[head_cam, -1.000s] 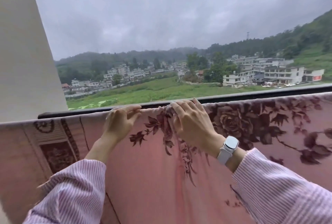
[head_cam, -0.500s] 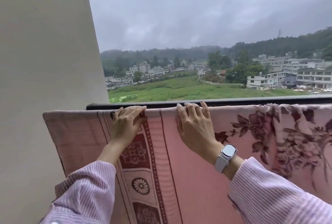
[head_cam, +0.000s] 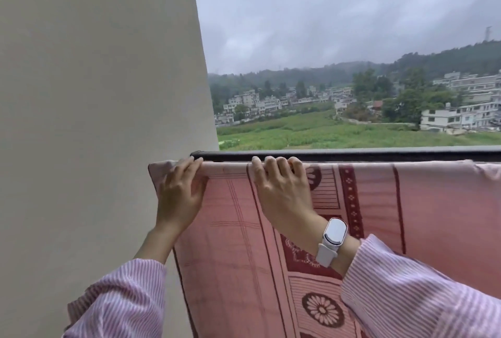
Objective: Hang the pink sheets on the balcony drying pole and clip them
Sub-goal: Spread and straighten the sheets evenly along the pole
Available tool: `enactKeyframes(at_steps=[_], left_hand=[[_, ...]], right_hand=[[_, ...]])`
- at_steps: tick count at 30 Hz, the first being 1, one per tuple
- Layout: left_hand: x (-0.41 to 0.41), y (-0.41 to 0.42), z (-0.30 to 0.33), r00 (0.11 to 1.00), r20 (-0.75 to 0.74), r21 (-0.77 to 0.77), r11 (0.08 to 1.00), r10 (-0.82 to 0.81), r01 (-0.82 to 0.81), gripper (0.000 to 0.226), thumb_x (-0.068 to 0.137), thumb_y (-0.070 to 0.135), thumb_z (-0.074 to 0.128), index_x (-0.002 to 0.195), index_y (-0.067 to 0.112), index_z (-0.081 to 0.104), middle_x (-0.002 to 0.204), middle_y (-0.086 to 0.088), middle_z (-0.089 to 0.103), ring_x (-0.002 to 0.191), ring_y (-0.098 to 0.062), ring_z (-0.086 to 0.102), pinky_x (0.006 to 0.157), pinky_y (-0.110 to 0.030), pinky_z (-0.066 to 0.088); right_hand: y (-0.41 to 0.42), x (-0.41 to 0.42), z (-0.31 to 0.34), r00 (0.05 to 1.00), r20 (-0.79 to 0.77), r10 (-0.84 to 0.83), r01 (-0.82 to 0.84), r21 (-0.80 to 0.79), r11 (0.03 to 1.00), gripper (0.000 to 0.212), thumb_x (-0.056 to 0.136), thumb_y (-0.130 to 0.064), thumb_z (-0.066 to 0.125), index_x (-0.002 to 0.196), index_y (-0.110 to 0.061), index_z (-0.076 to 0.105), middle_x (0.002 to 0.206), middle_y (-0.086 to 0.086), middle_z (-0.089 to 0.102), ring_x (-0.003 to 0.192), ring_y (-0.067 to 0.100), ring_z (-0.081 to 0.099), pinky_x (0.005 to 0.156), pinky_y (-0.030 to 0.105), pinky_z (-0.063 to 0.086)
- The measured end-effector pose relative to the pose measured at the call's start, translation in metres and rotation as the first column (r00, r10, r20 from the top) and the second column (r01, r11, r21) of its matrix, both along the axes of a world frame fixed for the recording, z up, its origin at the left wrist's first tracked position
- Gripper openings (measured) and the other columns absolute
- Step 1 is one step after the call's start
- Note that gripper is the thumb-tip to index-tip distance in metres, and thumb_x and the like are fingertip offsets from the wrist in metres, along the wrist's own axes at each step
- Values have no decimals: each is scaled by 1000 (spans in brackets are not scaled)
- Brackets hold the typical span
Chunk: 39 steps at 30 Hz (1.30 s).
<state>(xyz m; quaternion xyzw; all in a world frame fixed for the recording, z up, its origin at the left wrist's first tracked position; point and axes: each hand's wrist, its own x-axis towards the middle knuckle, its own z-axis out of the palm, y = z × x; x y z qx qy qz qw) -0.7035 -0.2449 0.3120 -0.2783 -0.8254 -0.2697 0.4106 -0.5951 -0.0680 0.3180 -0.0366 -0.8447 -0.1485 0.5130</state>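
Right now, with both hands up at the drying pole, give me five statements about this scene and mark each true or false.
1. The pink sheet hangs over the pole. True.
2. The right hand holds a clothes clip. False: no clip shows; its fingers curl over the sheet's top edge.
3. A white smartwatch sits on the right wrist. True.
4. The left hand hangs by the person's side. False: it rests on the sheet's corner beside the beige wall.
5. The black railing runs behind the sheet. True.
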Motion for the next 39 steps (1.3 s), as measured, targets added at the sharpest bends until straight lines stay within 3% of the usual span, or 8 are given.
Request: enactKeyframes(at_steps=[5, 14, 22, 26, 28, 30, 35, 39], left_hand=[[-43, -50, -5, 996, 34, 172, 981, 88, -93, 43, 85, 12, 60, 125, 3, 49, 132, -22, 45, 123, -38, 38, 99, -49, 34], [-78, -82, 6, 975, -166, 182, 967, -148, 178, 5, 76, 0, 67, 77, 4, 66, 73, -13, 63, 69, -32, 60, 62, -36, 45], [-104, -94, 43, 986, -146, 250, 961, -84, 119, 8, 85, 7, 57, 87, 3, 63, 88, -19, 65, 86, -38, 56, 73, -42, 39], [-135, -110, 69, 998, 29, 369, 927, 58, -64, 14, 88, 13, 52, 93, 4, 62, 100, -21, 62, 99, -39, 49, 82, -44, 34], [-142, -113, 70, 990, 130, 345, 934, 46, -89, 17, 89, 14, 50, 98, 7, 62, 108, -20, 59, 105, -38, 46, 88, -46, 32], [-140, -110, 61, 982, 162, 310, 950, -96, 42, 24, 90, 18, 48, 110, 10, 59, 117, -17, 57, 111, -36, 45, 95, -49, 31], [-114, -93, 28, 857, 109, 104, 864, -503, 493, 43, 82, 44, 50, 112, 16, 62, 112, -7, 65, 108, -26, 55, 97, -50, 38], [-108, -81, 19, 831, 4, 221, 811, -557, 542, 22, 77, 20, 69, 98, 12, 69, 97, -4, 70, 93, -22, 61, 89, -48, 45]], right_hand=[[-41, -41, -3, 997, -74, 29, -31, -20, 999, 52, 61, -7, 63, 112, -9, 59, 86, 7, 61, 75, 28, 55, 78, 38, 26], [-58, -40, 7, 987, -137, 80, -116, -273, 955, 20, 77, -26, 59, 93, -20, 69, 87, -4, 70, 80, 22, 61, 78, 32, 28], [-96, -52, 43, 989, -133, 66, -110, -352, 929, 18, 80, -22, 57, 77, -16, 73, 77, 0, 73, 75, 22, 64, 74, 29, 37], [-133, -91, 66, 986, -143, 82, -121, -288, 950, 13, 82, -19, 61, 76, -18, 73, 77, -1, 73, 75, 20, 62, 77, 30, 39], [-142, -107, 62, 997, 26, 72, -61, -297, 953, 19, 87, -16, 55, 78, -18, 72, 81, -1, 72, 81, 19, 59, 82, 31, 37], [-148, -117, 50, 979, 183, 90, -28, -312, 950, 21, 89, -16, 49, 83, -16, 69, 88, 1, 70, 89, 21, 57, 86, 32, 35], [-147, -103, 33, 994, -7, 114, -111, -301, 947, 27, 88, -23, 49, 107, -13, 64, 105, 2, 68, 97, 22, 59, 89, 38, 38], [-126, -82, 25, 999, 37, 19, -9, -236, 972, 28, 85, -26, 59, 109, -13, 62, 104, 3, 65, 97, 23, 56, 89, 42, 36]])
